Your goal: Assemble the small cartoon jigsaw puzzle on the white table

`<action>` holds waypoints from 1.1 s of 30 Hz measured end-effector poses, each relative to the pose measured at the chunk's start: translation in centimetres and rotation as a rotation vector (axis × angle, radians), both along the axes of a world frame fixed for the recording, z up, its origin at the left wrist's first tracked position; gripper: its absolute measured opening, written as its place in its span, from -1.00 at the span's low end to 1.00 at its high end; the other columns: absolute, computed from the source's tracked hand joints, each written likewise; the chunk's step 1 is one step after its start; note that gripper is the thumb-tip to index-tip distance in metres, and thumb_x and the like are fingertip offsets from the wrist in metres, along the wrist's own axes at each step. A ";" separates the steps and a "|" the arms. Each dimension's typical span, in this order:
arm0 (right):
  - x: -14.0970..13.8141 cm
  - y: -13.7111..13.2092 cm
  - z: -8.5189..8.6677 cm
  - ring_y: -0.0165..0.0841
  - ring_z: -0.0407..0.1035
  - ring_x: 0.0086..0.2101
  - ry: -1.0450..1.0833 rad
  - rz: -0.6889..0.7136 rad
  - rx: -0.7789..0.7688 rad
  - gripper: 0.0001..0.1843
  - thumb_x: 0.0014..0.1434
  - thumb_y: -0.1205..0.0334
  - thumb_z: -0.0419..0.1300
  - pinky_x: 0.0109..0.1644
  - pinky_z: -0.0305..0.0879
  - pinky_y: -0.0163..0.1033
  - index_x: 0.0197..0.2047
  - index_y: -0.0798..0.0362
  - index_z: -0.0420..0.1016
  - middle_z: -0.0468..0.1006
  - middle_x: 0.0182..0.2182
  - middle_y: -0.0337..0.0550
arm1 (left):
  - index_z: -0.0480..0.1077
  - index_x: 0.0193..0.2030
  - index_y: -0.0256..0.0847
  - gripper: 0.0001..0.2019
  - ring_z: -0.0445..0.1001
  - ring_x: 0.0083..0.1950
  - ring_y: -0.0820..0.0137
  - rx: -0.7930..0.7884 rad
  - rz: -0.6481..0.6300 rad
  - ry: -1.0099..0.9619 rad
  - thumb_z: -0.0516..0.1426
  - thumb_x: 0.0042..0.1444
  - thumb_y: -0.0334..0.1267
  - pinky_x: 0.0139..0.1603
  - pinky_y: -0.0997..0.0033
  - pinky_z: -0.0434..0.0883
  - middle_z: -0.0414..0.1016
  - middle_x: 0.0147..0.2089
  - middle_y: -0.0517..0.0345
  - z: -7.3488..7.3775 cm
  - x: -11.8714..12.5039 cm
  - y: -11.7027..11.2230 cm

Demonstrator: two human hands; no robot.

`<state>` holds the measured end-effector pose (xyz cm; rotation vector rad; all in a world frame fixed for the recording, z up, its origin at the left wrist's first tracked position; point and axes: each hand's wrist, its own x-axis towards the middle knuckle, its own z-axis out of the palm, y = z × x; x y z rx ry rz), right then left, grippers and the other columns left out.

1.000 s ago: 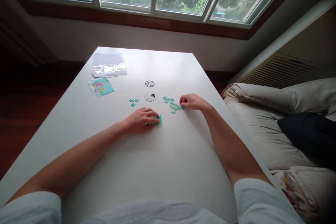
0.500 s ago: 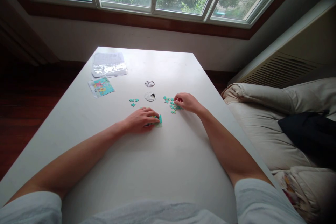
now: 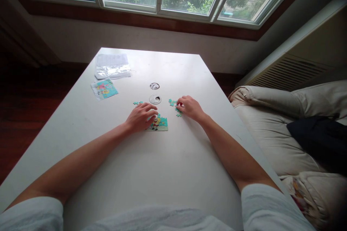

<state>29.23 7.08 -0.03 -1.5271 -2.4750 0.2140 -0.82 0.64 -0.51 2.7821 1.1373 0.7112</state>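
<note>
Far L on the smooth white desk: flat glossy pic card & crinkly clear plastic pkt. L hand, fingers loosely spread & curved, is over the L part of the rect. puzzle w/ jagged top edge, mid-desk. R hand, fingers bent, is at knobbly teal pcs R of thin round discs; can't tell if pinching one.

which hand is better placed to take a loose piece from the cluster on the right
Probably the right hand: its fingertips are at that cluster of loose pieces. The left hand is farther off, partly covering the joined puzzle section.
</note>
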 end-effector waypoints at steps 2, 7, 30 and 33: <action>-0.2 -0.1 0.0 -0.25 0.33 -0.14 -0.010 -0.006 0.009 -0.89 0.27 0.20 0.22 -0.10 0.19 -0.23 -0.17 0.00 0.57 0.55 -0.24 -0.12 | 0.53 -0.08 -0.09 -0.76 0.44 0.10 0.20 -0.002 0.080 0.004 0.02 0.36 -0.24 0.10 0.11 0.35 0.56 0.07 0.07 -0.1 -0.1 0.2; -0.3 -0.3 0.0 -0.21 0.31 -0.13 0.002 0.012 0.026 -0.85 0.29 0.27 0.19 -0.07 0.20 -0.19 -0.12 -0.01 0.58 0.54 -0.23 -0.06 | 0.56 -0.14 -0.11 -0.75 0.44 -0.03 0.22 -0.055 0.157 0.029 0.03 0.33 -0.23 0.02 0.14 0.39 0.57 -0.04 0.05 -0.1 0.0 0.3; -3.3 -2.1 0.4 -0.40 0.46 -0.42 0.766 0.029 -0.488 -0.77 0.14 0.08 0.30 -0.30 0.34 -0.29 -0.20 0.04 0.50 0.61 -0.36 -0.20 | 0.53 -0.09 -0.08 -0.80 0.43 -0.15 0.25 -0.164 0.152 0.023 0.11 0.27 -0.15 -0.15 0.27 0.36 0.49 -0.17 0.08 -0.4 -0.3 0.6; -4.0 -2.4 0.6 -0.35 0.55 -0.36 0.977 -0.018 -0.662 -0.69 0.11 0.05 0.36 -0.28 0.42 -0.27 -0.21 0.02 0.41 0.67 -0.30 -0.13 | 0.53 -0.09 -0.07 -0.81 0.43 -0.16 0.27 -0.174 0.135 0.032 0.11 0.27 -0.15 -0.18 0.29 0.36 0.48 -0.18 0.09 -0.2 -0.2 0.5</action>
